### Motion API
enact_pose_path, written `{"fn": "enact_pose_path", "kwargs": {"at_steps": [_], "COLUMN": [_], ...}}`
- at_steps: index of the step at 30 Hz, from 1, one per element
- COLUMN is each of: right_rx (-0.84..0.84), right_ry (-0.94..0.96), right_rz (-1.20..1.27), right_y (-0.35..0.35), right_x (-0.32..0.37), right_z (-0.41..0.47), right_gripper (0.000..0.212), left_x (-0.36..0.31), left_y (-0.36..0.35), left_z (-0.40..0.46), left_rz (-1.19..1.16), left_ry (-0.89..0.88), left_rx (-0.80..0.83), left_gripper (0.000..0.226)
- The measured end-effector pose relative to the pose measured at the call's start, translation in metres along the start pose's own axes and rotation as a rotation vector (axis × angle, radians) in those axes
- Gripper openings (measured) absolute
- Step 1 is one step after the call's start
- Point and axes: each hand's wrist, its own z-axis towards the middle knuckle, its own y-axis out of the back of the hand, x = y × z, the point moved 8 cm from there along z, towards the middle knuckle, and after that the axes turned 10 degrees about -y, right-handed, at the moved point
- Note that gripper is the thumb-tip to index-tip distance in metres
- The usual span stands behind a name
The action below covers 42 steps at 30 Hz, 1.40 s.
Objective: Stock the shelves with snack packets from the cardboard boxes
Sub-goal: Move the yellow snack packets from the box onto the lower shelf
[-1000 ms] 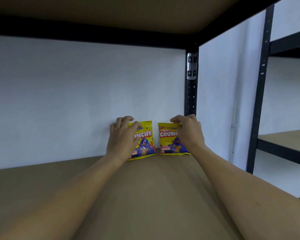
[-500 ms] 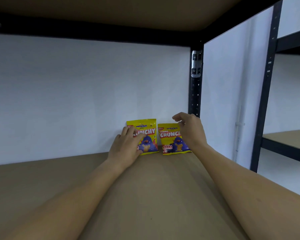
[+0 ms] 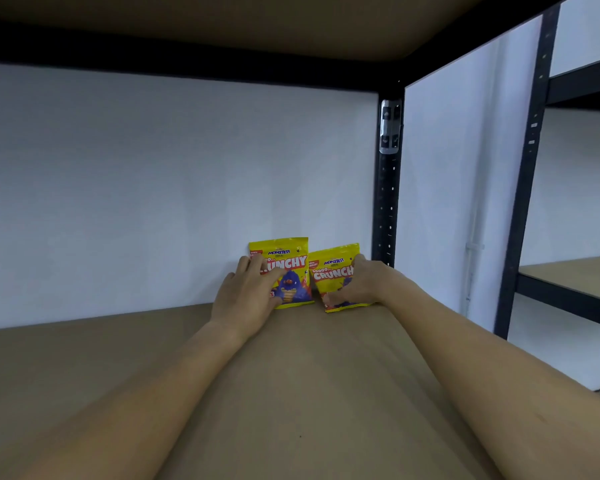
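Note:
Two yellow snack packets stand side by side against the white back wall, at the rear right of the brown shelf board. My left hand rests on the left packet, with fingers and thumb laid flat over its front left part. My right hand holds the right packet by its right side, thumb on the lower front and fingers around the right edge. The right packet leans slightly to the left. No cardboard box is in view.
A black metal upright stands just right of the packets at the shelf's back corner. Another black post and a neighbouring shelf board lie further right. The upper shelf board hangs overhead.
My left hand slid down from the left packet's top edge onto its front. My right hand dropped lower on the right packet, which now tilts a little.

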Motion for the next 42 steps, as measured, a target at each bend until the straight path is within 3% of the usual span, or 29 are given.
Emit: {"fn": "enact_pose_path", "kwargs": {"at_steps": [5,11,16,24,33,42], "right_rx": [-0.116,-0.288,-0.269,-0.231,-0.200,-0.325], "right_ry": [0.062,0.122,0.128,0.121,0.076,0.192], "right_rz": [-0.046,0.027,0.047,0.028,0.052,0.009], "right_y": [-0.002,-0.003,-0.005,-0.008,-0.006,0.013], "right_x": [0.004,0.014,0.013,0.013,0.015,0.040], "right_z": [-0.005,-0.017,-0.015,-0.014,-0.018,-0.049], "right_gripper": [0.089,0.087,0.090,0.063,0.069,0.058], "left_x": [0.003,0.004,0.004,0.002,-0.002,0.014], "left_y": [0.001,0.002,0.002,0.007,0.013,0.053], "left_z": [-0.001,-0.003,-0.001,-0.004,-0.012,-0.043], "left_rz": [0.030,0.042,0.040,0.038,0.044,0.077], "left_ry": [0.043,0.072,0.070,0.070,0.076,0.156], "left_rx": [0.011,0.010,0.017,0.029,0.053,0.071], "left_gripper": [0.055,0.056,0.057,0.058,0.058,0.046]}}
